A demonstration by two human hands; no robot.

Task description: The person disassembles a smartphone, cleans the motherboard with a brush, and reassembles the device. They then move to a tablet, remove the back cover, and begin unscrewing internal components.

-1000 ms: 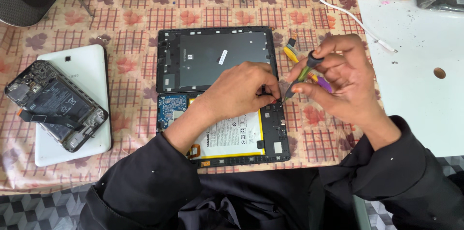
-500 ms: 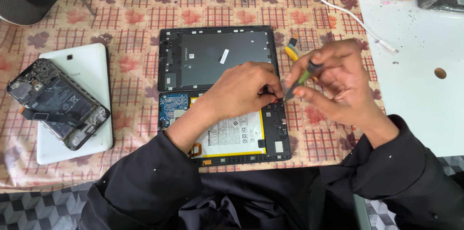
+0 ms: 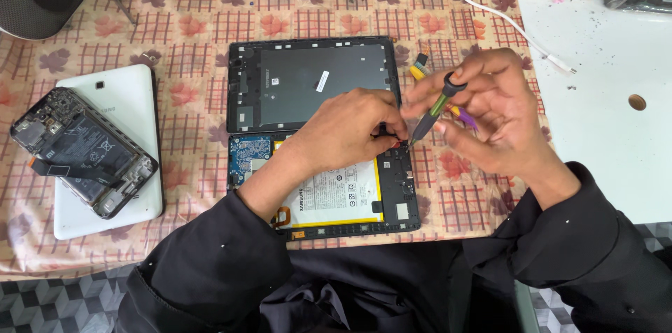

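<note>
On the flowery cloth lies an open tablet [image 3: 322,158]; the left hand [image 3: 353,130] presses down on it to keep it steady, while the right hand [image 3: 490,112] pinches a small screwdriver [image 3: 430,112], tip down by the left fingertips

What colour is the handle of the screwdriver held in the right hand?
Green, with a black cap, on the screwdriver in the right hand; head view.

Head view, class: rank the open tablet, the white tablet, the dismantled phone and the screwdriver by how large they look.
1. Open tablet
2. White tablet
3. Dismantled phone
4. Screwdriver, held in the right hand
</note>
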